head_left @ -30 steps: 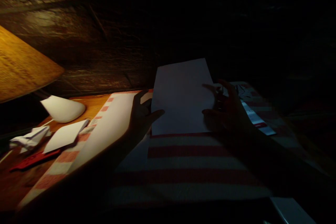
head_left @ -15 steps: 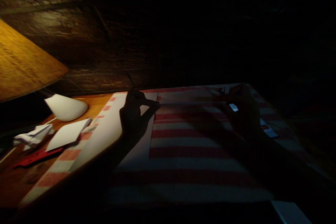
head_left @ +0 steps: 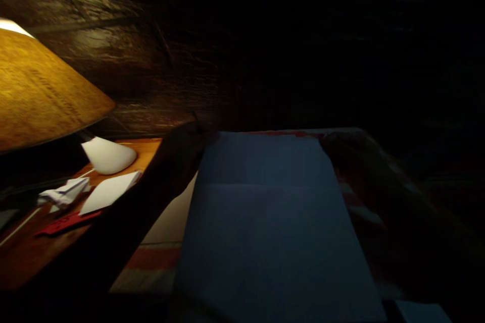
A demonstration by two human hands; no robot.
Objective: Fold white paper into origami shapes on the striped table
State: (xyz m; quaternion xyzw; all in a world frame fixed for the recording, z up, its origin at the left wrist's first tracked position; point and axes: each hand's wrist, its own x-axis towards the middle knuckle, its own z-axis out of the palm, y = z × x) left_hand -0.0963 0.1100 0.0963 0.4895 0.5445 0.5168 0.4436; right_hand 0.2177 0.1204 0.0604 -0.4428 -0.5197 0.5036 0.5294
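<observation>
A large sheet of paper (head_left: 269,232), bluish in the dim light, spans the middle of the view with a crease running across its upper part. My left hand (head_left: 187,144) is closed at its far left corner, the fingers dark and partly lost in shadow. At the far right corner my right hand (head_left: 341,146) grips the same sheet, its fingertips hard to see. Beneath it, another pale sheet (head_left: 172,219) lies on the red-and-white striped cloth (head_left: 151,258), partly covered by my left arm.
To the left stand a lit lamp with an amber shade (head_left: 49,88) and a white base (head_left: 109,155). Crumpled paper (head_left: 66,193), a stack of white paper (head_left: 109,193) and a red flat object (head_left: 68,223) lie on the wooden table (head_left: 22,267). A dark textured wall (head_left: 113,50) rises behind.
The paper was seen nearly edge-on between my hands; now its broad face shows, hanging toward me over the cloth. My hands have come slightly apart, and the view has shifted a little left.
</observation>
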